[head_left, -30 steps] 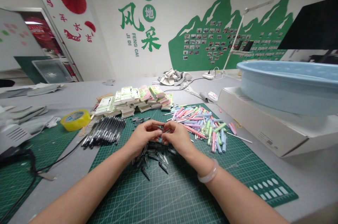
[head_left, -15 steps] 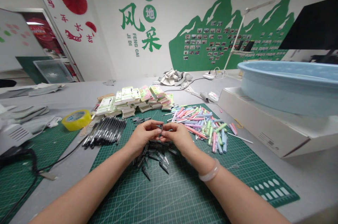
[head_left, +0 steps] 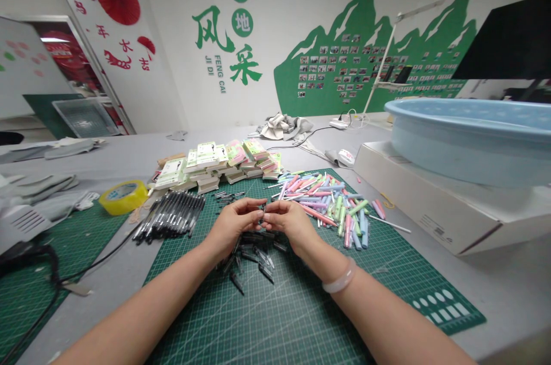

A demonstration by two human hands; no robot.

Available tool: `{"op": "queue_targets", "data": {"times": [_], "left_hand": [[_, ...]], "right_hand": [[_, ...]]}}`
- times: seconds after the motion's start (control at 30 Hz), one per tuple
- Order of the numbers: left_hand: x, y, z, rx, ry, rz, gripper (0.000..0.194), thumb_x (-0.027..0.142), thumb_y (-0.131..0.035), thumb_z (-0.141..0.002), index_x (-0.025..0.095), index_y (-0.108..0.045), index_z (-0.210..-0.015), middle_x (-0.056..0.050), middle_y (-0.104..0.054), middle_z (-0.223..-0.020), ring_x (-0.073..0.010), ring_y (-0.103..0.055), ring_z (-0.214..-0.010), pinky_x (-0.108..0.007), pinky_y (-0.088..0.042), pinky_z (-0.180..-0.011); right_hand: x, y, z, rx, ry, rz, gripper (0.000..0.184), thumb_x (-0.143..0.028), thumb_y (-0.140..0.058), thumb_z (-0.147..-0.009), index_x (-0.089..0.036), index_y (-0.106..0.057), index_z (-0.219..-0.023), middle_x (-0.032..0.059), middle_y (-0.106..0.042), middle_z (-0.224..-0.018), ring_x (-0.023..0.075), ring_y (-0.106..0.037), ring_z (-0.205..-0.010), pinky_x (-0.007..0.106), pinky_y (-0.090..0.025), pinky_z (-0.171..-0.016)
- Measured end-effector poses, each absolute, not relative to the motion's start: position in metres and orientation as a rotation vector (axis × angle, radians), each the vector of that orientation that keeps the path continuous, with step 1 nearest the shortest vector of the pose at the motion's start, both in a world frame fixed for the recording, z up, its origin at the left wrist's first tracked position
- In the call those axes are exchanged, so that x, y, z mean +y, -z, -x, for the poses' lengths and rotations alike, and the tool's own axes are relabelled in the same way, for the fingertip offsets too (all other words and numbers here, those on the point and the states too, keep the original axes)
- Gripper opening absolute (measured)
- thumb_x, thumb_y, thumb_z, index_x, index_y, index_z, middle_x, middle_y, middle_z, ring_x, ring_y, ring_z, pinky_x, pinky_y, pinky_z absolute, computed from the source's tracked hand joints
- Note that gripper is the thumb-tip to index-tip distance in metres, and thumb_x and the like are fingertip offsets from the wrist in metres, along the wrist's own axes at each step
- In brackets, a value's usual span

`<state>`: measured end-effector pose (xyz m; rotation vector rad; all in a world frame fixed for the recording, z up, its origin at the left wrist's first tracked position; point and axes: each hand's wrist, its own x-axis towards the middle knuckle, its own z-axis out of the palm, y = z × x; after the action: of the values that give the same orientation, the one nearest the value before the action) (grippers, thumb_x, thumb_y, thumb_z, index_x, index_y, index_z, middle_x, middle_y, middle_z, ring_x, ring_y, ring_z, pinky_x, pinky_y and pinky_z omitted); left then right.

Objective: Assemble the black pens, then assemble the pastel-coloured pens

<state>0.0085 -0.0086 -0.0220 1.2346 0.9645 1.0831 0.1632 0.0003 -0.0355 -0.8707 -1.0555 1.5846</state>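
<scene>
My left hand (head_left: 239, 220) and my right hand (head_left: 287, 221) meet fingertip to fingertip above the cutting mat (head_left: 267, 319). Pinched between them is a small dark pen part (head_left: 262, 210), mostly covered by the fingers. Under my hands lies a loose heap of black pen parts (head_left: 266, 271), some with clear pieces. To the left, black pens (head_left: 172, 214) are lined up in a bundle. Several thin dark pieces (head_left: 228, 197) rest just beyond my left hand. Past my right hand spreads a pile of pastel pen tubes (head_left: 340, 207) in pink, blue, green and purple.
Stacked small boxes (head_left: 209, 161) stand behind the pens. Yellow tape (head_left: 123, 197) sits at the left, near a black cable (head_left: 101, 256). On the right, a white box (head_left: 417, 204) carries a large blue basin (head_left: 469, 141). Crumpled cloth (head_left: 284, 125) lies at the back.
Both hands stay together at the same spot, still pinching the small dark part, with only slight finger movement. The whole view has shifted a little.
</scene>
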Motion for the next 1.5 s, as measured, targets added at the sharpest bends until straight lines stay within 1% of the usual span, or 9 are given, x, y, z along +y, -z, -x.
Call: {"op": "queue_targets", "data": {"times": [0.2, 0.3, 0.47, 0.67, 0.87, 1.0, 1.2, 1.4, 1.5], "left_hand": [[-0.008, 0.0215, -0.0077, 0.983, -1.071, -1.289, 0.034, 0.028, -0.069, -0.071, 0.016, -0.065, -0.103, -0.005, -0.066, -0.086, -0.0147, -0.061, -0.071, -0.027, -0.051, -0.064], [-0.008, 0.021, -0.0078, 1.015, -1.086, -1.374, 0.031, 0.027, -0.067, -0.072, 0.016, -0.065, -0.101, -0.005, -0.066, -0.083, -0.015, -0.06, -0.07, -0.026, -0.05, -0.062], [-0.0069, 0.0209, -0.0072, 1.033, -1.125, -1.51, 0.027, 0.025, -0.066, -0.072, 0.016, -0.067, -0.098, -0.003, -0.066, -0.078, -0.0129, -0.057, -0.064, -0.024, -0.046, -0.059], [-0.0071, 0.0216, -0.0063, 1.037, -1.096, -1.45, 0.031, 0.028, -0.067, -0.072, 0.016, -0.066, -0.1, -0.006, -0.068, -0.087, -0.0161, -0.06, -0.071, -0.027, -0.048, -0.064], [-0.0083, 0.0185, -0.0073, 1.061, -1.068, -1.44, 0.033, 0.029, -0.067, -0.071, 0.016, -0.068, -0.101, -0.007, -0.069, -0.089, -0.0166, -0.061, -0.07, -0.028, -0.049, -0.066], [-0.0078, 0.0189, -0.0063, 1.07, -1.082, -1.502, 0.032, 0.031, -0.066, -0.072, 0.017, -0.069, -0.101, -0.007, -0.07, -0.089, -0.0173, -0.062, -0.07, -0.028, -0.049, -0.065], [-0.0082, 0.0172, -0.0036, 1.15, -1.128, -1.68, 0.029, 0.03, -0.064, -0.074, 0.018, -0.07, -0.099, -0.007, -0.069, -0.094, -0.0181, -0.061, -0.075, -0.027, -0.049, -0.067], [-0.0095, 0.0168, -0.0048, 1.146, -1.114, -1.638, 0.032, 0.033, -0.064, -0.074, 0.017, -0.068, -0.102, -0.006, -0.069, -0.085, -0.0157, -0.06, -0.065, -0.027, -0.049, -0.062], [-0.0099, 0.0166, -0.0053, 1.159, -1.142, -1.651, 0.032, 0.033, -0.064, -0.074, 0.017, -0.069, -0.101, -0.006, -0.068, -0.083, -0.0166, -0.061, -0.067, -0.027, -0.049, -0.062]], "right_hand": [[0.0003, 0.0325, -0.1627, -1.189, -1.467, 0.914, 0.016, -0.013, -0.07, -0.055, -0.013, -0.063, -0.069, -0.0014, -0.062, -0.057, 0.0092, -0.055, -0.047, 0.023, -0.045, -0.051], [-0.0001, 0.0312, -0.1624, -1.249, -1.388, 0.957, 0.013, -0.011, -0.068, -0.055, -0.014, -0.062, -0.068, -0.0021, -0.062, -0.056, 0.0098, -0.055, -0.047, 0.023, -0.044, -0.05], [-0.0004, 0.0304, -0.1629, -1.181, -1.475, 0.934, 0.016, -0.014, -0.071, -0.053, -0.013, -0.062, -0.066, -0.0013, -0.062, -0.056, 0.0113, -0.057, -0.051, 0.024, -0.046, -0.053], [-0.0001, 0.0313, -0.1643, -1.141, -1.531, 0.93, 0.022, -0.017, -0.076, -0.05, -0.012, -0.063, -0.067, -0.0002, -0.063, -0.057, 0.0122, -0.059, -0.052, 0.026, -0.047, -0.056], [0.0009, 0.0342, -0.1652, -1.114, -1.532, 0.941, 0.023, -0.018, -0.077, -0.05, -0.013, -0.063, -0.067, -0.0003, -0.064, -0.056, 0.0127, -0.06, -0.051, 0.026, -0.048, -0.056], [0.0007, 0.034, -0.1654, -1.094, -1.561, 0.929, 0.026, -0.019, -0.079, -0.048, -0.013, -0.063, -0.068, 0.0004, -0.065, -0.059, 0.0135, -0.061, -0.052, 0.028, -0.05, -0.059], [0.0002, 0.0311, -0.1652, -1.09, -1.594, 0.908, 0.027, -0.02, -0.08, -0.048, -0.013, -0.063, -0.069, 0.0005, -0.065, -0.061, 0.0124, -0.061, -0.055, 0.027, -0.049, -0.06], [0.0001, 0.0309, -0.1652, -1.067, -1.627, 0.885, 0.029, -0.02, -0.08, -0.048, -0.012, -0.063, -0.07, 0.0009, -0.065, -0.061, 0.0123, -0.062, -0.056, 0.027, -0.05, -0.064], [-0.0009, 0.0302, -0.1647, -1.058, -1.637, 0.88, 0.03, -0.02, -0.081, -0.047, -0.012, -0.064, -0.07, 0.001, -0.065, -0.061, 0.0124, -0.062, -0.057, 0.028, -0.05, -0.064]]}}
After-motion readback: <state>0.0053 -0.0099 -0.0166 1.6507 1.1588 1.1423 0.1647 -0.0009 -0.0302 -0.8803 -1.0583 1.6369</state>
